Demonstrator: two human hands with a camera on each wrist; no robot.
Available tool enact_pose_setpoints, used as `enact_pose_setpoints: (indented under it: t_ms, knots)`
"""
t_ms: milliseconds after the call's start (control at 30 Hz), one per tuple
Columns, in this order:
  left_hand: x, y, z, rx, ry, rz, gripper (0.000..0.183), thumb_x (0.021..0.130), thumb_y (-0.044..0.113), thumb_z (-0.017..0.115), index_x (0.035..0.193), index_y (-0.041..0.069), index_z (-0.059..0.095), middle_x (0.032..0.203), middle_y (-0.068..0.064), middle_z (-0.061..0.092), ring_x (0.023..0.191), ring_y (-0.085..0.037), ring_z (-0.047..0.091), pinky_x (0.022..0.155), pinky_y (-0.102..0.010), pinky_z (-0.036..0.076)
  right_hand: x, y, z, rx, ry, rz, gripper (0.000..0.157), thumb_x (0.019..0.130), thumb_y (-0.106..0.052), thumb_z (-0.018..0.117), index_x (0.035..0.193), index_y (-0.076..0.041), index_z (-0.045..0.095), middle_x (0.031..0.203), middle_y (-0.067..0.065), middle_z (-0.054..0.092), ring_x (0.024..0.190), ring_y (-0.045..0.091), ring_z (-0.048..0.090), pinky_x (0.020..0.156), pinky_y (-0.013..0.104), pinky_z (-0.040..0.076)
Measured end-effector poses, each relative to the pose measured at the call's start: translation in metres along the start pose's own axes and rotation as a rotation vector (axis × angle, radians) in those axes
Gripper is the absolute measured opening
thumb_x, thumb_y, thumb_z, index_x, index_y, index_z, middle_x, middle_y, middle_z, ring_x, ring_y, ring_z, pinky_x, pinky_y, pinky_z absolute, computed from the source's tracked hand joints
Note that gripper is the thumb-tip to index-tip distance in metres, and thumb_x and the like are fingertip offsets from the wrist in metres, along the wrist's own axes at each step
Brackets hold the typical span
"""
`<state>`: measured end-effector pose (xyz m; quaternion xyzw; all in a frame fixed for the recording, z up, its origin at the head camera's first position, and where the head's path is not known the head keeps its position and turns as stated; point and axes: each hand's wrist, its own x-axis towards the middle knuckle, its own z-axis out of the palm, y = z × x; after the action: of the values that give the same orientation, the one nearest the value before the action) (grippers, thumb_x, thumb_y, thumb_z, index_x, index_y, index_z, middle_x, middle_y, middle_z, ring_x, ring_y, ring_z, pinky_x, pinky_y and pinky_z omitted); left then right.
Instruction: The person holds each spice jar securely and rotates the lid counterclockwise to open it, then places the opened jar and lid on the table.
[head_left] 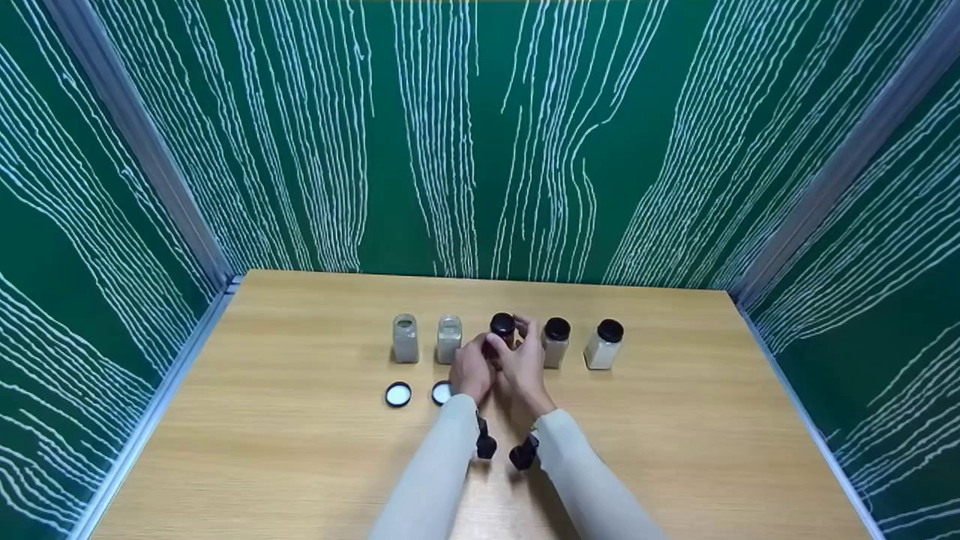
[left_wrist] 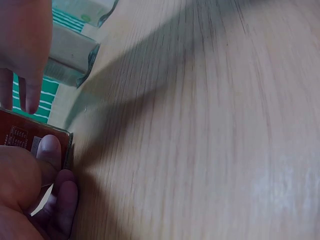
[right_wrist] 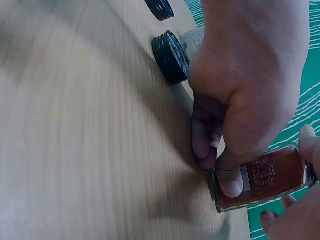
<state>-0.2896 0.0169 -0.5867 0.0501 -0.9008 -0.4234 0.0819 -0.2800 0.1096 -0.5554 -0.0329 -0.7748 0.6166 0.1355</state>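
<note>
In the middle of a row stands a square glass jar (right_wrist: 280,167) with reddish-brown contents, a printed label and a black screw lid (head_left: 502,323). My left hand (head_left: 472,369) grips the jar low down, its thumb (right_wrist: 231,185) pressed on the label side near the base. From the other side my right hand (head_left: 525,366) holds the lid at the top, thumb and fingers to either side of it. Part of the jar's body is hidden behind both hands in the head view.
Left of the hands stand two lidless jars, an outer jar (head_left: 406,341) and an inner jar (head_left: 448,341). Before them lie two upturned black lids, one lid (head_left: 398,394) and another lid (head_left: 442,392). Rightward are two capped jars, a nearer jar (head_left: 555,345) and a farther jar (head_left: 603,346).
</note>
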Motion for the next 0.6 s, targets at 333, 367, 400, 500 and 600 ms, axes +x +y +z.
enact_pose_setpoints:
  t_ms: [333,367,400,500,600]
  knots:
    - [0.0005,0.0005,-0.0005,0.017,-0.007,-0.005,0.029,0.091,0.006,0.066,0.111,0.025,0.073,0.109,-0.006,0.075,0.098,-0.035,0.07,0.078,-0.054,0.053,0.0023,-0.0019,0.0005,-0.036,0.009,0.0,0.044,0.096,-0.005,0.07,0.133,0.002,0.046,0.141,0.026,0.051,0.135,0.038,0.05,0.109,0.049,0.044]
    - [0.0005,0.0006,-0.0009,0.013,-0.007,-0.004,0.028,0.091,0.006,0.066,0.111,0.025,0.073,0.11,-0.007,0.075,0.099,-0.035,0.07,0.078,-0.055,0.053,0.0025,-0.0024,0.0001,-0.041,-0.008,0.0,0.042,0.098,-0.004,0.067,0.134,0.002,0.046,0.143,0.026,0.05,0.136,0.037,0.049,0.11,0.048,0.043]
    - [0.0006,0.0008,-0.0013,0.007,-0.009,-0.005,0.028,0.091,0.005,0.066,0.111,0.024,0.072,0.111,-0.007,0.075,0.1,-0.036,0.07,0.079,-0.055,0.053,0.0029,-0.0029,-0.0004,-0.047,-0.025,-0.003,0.041,0.099,-0.002,0.064,0.135,0.002,0.045,0.144,0.026,0.049,0.137,0.037,0.048,0.111,0.047,0.042]
    - [0.0001,0.0012,-0.0017,-0.013,-0.017,-0.003,0.029,0.09,0.005,0.068,0.112,0.023,0.072,0.113,-0.008,0.075,0.103,-0.036,0.07,0.082,-0.055,0.053,0.0035,-0.0038,-0.0036,-0.068,-0.064,-0.016,0.04,0.101,0.002,0.057,0.139,0.002,0.047,0.148,0.026,0.048,0.14,0.037,0.045,0.114,0.049,0.038]
    - [-0.0007,0.002,-0.0029,-0.019,-0.024,0.001,0.034,0.089,0.004,0.07,0.118,0.023,0.072,0.116,-0.008,0.074,0.106,-0.037,0.069,0.084,-0.055,0.053,0.0035,-0.0048,-0.0068,-0.094,-0.085,-0.033,0.041,0.101,0.004,0.054,0.142,0.002,0.049,0.15,0.025,0.049,0.142,0.038,0.044,0.115,0.051,0.036]
